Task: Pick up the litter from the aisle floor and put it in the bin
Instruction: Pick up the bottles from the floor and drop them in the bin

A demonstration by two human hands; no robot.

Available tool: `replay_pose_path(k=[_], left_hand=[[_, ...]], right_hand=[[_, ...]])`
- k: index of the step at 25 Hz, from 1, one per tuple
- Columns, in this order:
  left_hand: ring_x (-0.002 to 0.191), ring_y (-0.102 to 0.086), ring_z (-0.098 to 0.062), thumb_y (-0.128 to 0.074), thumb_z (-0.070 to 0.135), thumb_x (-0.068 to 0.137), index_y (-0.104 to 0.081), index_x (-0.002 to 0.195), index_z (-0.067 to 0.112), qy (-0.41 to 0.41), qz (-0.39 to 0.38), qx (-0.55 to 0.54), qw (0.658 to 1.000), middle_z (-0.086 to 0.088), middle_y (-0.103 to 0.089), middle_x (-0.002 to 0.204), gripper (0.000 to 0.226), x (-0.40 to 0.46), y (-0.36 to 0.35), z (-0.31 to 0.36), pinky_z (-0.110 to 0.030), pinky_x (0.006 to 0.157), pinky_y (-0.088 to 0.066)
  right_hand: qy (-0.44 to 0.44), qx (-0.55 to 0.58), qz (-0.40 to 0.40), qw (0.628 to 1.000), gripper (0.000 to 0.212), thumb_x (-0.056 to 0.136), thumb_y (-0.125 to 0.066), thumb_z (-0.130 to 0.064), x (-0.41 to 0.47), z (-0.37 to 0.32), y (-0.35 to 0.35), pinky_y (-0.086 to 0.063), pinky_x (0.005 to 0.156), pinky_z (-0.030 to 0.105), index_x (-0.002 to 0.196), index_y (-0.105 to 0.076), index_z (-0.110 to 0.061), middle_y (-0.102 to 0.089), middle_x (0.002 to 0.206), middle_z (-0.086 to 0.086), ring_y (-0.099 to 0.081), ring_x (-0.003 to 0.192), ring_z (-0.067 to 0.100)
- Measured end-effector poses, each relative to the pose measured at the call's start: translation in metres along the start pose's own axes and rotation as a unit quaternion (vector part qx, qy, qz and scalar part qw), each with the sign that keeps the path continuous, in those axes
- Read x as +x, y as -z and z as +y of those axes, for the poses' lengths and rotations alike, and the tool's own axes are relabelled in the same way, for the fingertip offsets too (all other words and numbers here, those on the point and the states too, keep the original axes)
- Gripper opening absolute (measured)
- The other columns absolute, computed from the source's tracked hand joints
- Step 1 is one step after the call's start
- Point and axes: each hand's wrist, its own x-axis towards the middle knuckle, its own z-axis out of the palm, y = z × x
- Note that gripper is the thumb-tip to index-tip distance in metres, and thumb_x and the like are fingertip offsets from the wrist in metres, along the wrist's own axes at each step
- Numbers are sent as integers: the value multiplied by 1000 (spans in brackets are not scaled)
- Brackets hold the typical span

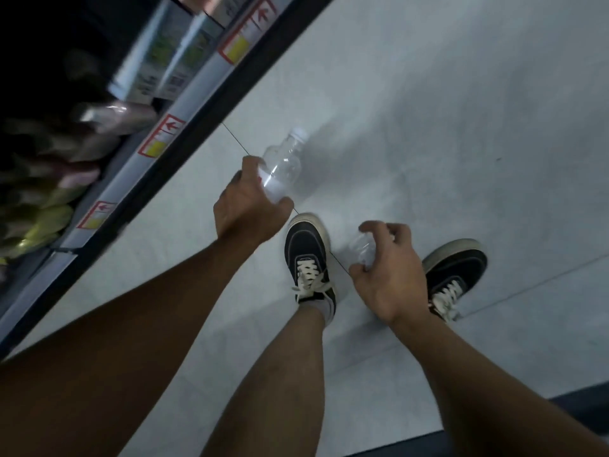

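Pale floor tiles [428,110] run beside a stocked shelf [138,103] at far left. Left hand [247,209] grips a clear capped bottle [283,166]; right hand [385,268] curls its fingers round a smaller clear plastic piece [364,250], seemingly holding it. Pickup looks done, so next comes carrying both to the bin, which is out of view.

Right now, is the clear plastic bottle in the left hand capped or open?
Capped: the clear plastic bottle, gripped by the left hand, shows a white cap on its neck.
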Motion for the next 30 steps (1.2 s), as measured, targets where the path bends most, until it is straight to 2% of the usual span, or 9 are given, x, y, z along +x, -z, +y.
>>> replay_pose_path(k=[3,7,10,13,16,20,23,26,30], left_hand=[[65,-47,-12,-68,78,57,-39,105,39,-3,-1,23,1000,17,-50,81,68,-63,81,17,-28,64,-40],[63,-50,-17,-70,70,59,-39,105,38,-10,-44,8,999,15,-50,76,64,-143,205,30,-28,63,-38],[72,-63,-23,-67,69,62,-44,111,35,-24,-79,12,997,7,-63,84,64,-199,294,29,-30,63,-42],[80,-66,-26,-67,68,64,-46,117,31,-15,-66,-9,998,2,-70,99,68,-262,372,13,-31,64,-45],[77,-59,-23,-69,67,65,-47,120,29,30,-50,-42,997,1,-69,103,70,-325,430,-9,-30,63,-43],[85,-66,-27,-68,66,65,-47,116,30,82,-21,-96,992,2,-69,103,66,-396,471,-40,-32,66,-46],[83,-66,-25,-66,69,66,-47,114,31,131,-3,-143,981,4,-69,101,64,-442,481,-78,-32,65,-47],[77,-61,-22,-67,69,65,-45,109,33,189,7,-195,962,6,-68,98,61,-479,480,-117,-31,62,-45],[71,-58,-17,-64,73,62,-42,106,38,233,29,-237,943,12,-64,92,61,-515,481,-157,-29,59,-44]], right_hand=[[19,-21,-22,999,59,79,-75,-26,-70,-36,60,-57,65,34,128,-44,-39,-40,136,3,-66,87,25],[68,-72,-47,994,57,83,-75,-29,-161,-105,152,-60,71,39,129,-44,-39,-45,134,4,-66,95,28],[124,-122,-77,982,67,82,-72,-29,-218,-160,218,-56,72,39,141,-41,-37,-45,139,5,-65,100,30],[179,-182,-111,960,72,82,-65,-31,-277,-218,268,-53,79,37,149,-38,-33,-42,141,3,-64,102,30],[225,-233,-149,934,70,82,-61,-37,-330,-271,301,-58,84,43,148,-36,-39,-41,139,-2,-64,104,28],[263,-265,-153,915,80,77,-73,-59,-379,-322,321,-54,93,38,147,-42,-34,-48,135,-4,-61,111,22],[298,-271,-106,909,87,69,-66,-81,-408,-354,323,-53,96,38,140,-51,-33,-54,128,-7,-61,110,17],[329,-294,-87,893,80,75,-60,-80,-427,-383,309,-56,91,39,138,-53,-32,-55,128,-6,-64,107,19],[350,-348,-116,862,69,80,-67,-64,-443,-425,271,-56,91,40,141,-50,-34,-51,137,-5,-65,109,24]])
